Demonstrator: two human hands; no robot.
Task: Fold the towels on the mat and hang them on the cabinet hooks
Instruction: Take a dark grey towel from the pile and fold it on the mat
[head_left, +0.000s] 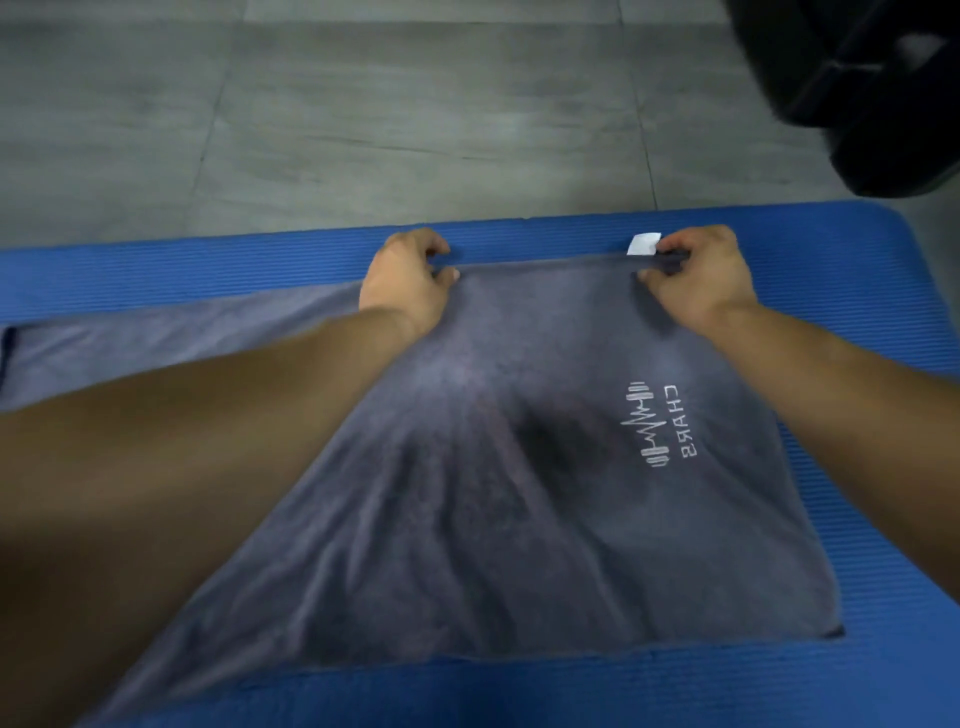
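Note:
A grey towel (493, 493) with a white logo lies spread on the blue mat (857, 270). My left hand (408, 283) pinches its far edge left of centre. At the far right corner my right hand (698, 275) pinches the same edge, right beside a small white tag (643, 244). The far edge is pulled straight between the two hands. More grey cloth (156, 343) stretches away to the left under my left forearm; whether it is the same towel I cannot tell.
Grey floor tiles (363, 114) lie beyond the mat's far edge. A dark, blurred object (872, 88) fills the top right corner. No cabinet or hooks are in view.

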